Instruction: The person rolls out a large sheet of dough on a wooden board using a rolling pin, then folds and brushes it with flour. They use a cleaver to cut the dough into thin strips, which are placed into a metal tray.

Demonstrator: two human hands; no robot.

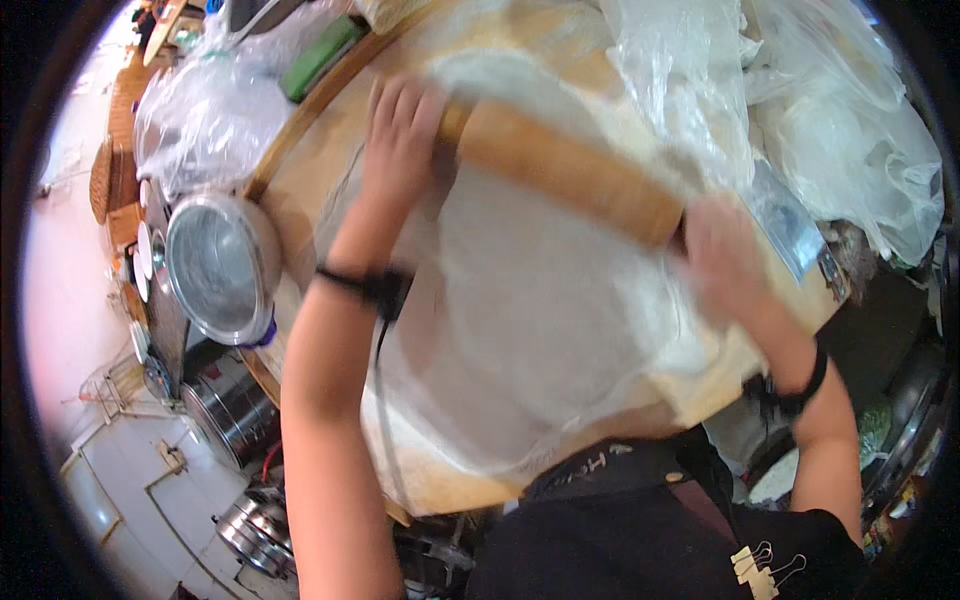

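Observation:
A thick wooden rolling pin (570, 172) lies slantwise across the far half of a large, thin sheet of dough (540, 307). My left hand (405, 135) is on the pin's left handle, fingers lying over it. At the lower right end, my right hand (716, 251) grips the other handle and looks blurred. Pale flour (664, 322) is scattered over the dough and around it. Under the sheet is a wooden board (450, 491), and the dough reaches almost to its near edge.
A clear plastic tub (217, 262) stands left of the board. Plastic bags (832, 112) cover the far right, near a broad metal blade (784, 214). Along the upper left runs a raised wooden rim (300, 124), with a green block-like object (322, 56) beyond it. Metal pots (255, 529) sit below left.

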